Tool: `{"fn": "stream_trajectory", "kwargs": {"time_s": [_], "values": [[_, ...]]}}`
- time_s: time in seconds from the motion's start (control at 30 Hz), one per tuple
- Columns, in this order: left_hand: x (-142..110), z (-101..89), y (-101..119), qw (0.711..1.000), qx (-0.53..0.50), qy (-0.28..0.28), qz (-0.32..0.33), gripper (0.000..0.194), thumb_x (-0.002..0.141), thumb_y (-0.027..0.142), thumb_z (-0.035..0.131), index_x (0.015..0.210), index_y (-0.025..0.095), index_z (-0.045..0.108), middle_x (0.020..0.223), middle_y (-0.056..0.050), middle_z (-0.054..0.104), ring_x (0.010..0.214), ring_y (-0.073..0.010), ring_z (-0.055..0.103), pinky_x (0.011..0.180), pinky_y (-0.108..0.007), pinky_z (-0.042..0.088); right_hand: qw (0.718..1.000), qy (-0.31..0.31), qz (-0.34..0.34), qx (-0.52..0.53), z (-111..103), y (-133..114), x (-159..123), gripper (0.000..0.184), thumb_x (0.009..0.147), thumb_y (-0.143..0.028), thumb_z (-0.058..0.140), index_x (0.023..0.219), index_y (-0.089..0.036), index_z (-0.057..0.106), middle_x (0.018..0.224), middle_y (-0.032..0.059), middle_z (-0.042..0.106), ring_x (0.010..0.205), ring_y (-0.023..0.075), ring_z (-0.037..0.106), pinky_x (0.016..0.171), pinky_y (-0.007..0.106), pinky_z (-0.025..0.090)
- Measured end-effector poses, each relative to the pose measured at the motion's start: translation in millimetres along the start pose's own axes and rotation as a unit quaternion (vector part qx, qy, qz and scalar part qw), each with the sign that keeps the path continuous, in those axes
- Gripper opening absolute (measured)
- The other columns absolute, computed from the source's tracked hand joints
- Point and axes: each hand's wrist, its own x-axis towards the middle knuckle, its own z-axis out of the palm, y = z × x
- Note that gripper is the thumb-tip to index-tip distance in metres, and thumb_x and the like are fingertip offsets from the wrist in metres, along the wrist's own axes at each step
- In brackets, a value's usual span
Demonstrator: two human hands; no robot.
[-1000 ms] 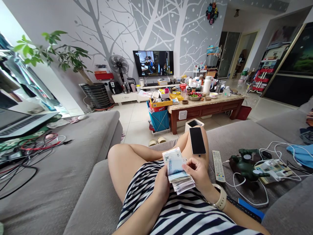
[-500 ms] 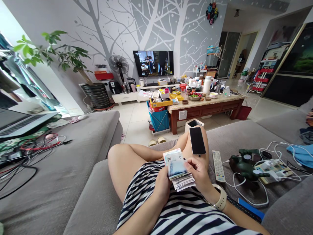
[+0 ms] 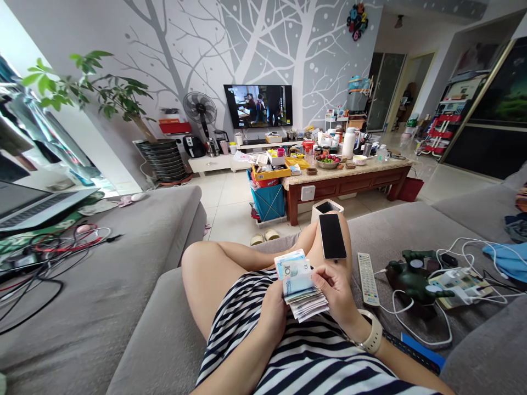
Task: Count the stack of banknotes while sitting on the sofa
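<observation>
I sit on a grey sofa [image 3: 123,307] in a striped top. My left hand [image 3: 272,310] grips a stack of banknotes [image 3: 297,284] from below, over my lap. My right hand [image 3: 336,291], with a pale watch strap at the wrist, pinches the right edge of the top notes, fingers curled. The top note is fanned up and to the left. A black phone [image 3: 331,236] lies on my right knee, just above the notes.
A white remote [image 3: 368,278], a dark green toy [image 3: 411,277], white cables and a charger lie on the sofa at my right. A laptop [image 3: 33,203] and tangled wires sit at the left. Ahead stand a wooden coffee table [image 3: 346,184], a white bin, a blue basket and a television.
The top banknote has been pushed further up and left, so the stack fans out more. Both hands stay in about the same place. The picture on the television has changed.
</observation>
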Motion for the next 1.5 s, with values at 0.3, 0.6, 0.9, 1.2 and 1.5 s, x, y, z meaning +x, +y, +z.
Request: {"fn": "stream_trajectory", "kwargs": {"time_s": [0.3, 0.6, 0.9, 1.2, 1.5], "values": [[-0.8, 1.6, -2.5, 0.996, -0.083, 0.011, -0.032, 0.022, 0.071, 0.032, 0.063, 0.077, 0.013, 0.072, 0.078, -0.008, 0.073, 0.073, -0.0238, 0.064, 0.071, -0.033, 0.049, 1.000, 0.005, -0.026, 0.005, -1.9, 1.9, -1.5, 0.026, 0.086, -0.037, 0.056, 0.067, -0.018, 0.057, 0.061, -0.0023, 0.049, 0.057, 0.0117, 0.043, 0.052, 0.022, 0.034], [-8.0, 10.4, 5.5, 0.995, -0.082, 0.052, -0.025, 0.020, 0.070, 0.028, 0.064, 0.079, 0.012, 0.071, 0.067, -0.004, 0.071, 0.065, -0.0213, 0.064, 0.067, -0.031, 0.049, 1.000, -0.005, 0.008, 0.014, -1.8, 1.1, -0.4, 0.028, 0.083, -0.037, 0.061, 0.063, -0.018, 0.054, 0.054, -0.0027, 0.052, 0.050, 0.0104, 0.043, 0.050, 0.023, 0.033], [-5.5, 6.6, 1.5, 0.992, -0.119, -0.007, -0.044, 0.030, 0.066, 0.028, 0.071, 0.092, 0.011, 0.071, 0.091, -0.010, 0.074, 0.084, -0.0250, 0.068, 0.086, -0.037, 0.047, 0.994, 0.084, 0.057, 0.046, -2.2, 15.5, 8.4, 0.030, 0.072, -0.038, 0.071, 0.073, -0.019, 0.048, 0.061, -0.0059, 0.045, 0.053, 0.0094, 0.041, 0.050, 0.022, 0.034], [-2.6, 3.3, -2.0, 0.993, -0.110, -0.017, -0.045, 0.033, 0.066, 0.028, 0.072, 0.093, 0.011, 0.070, 0.094, -0.011, 0.074, 0.085, -0.0259, 0.068, 0.087, -0.038, 0.047, 0.991, 0.079, 0.091, 0.052, -4.4, 20.4, 10.3, 0.034, 0.074, -0.037, 0.069, 0.096, -0.018, 0.050, 0.058, -0.0050, 0.054, 0.049, 0.0118, 0.048, 0.049, 0.024, 0.037], [-1.1, 3.2, -1.0, 0.997, -0.075, 0.016, -0.031, 0.028, 0.074, 0.036, 0.061, 0.084, 0.012, 0.072, 0.086, -0.009, 0.074, 0.086, -0.0279, 0.067, 0.082, -0.037, 0.049, 0.989, 0.098, 0.075, 0.082, 0.8, 9.9, 7.9, 0.028, 0.069, -0.034, 0.074, 0.086, -0.017, 0.060, 0.065, -0.0015, 0.062, 0.056, 0.0125, 0.055, 0.054, 0.024, 0.043]]}}
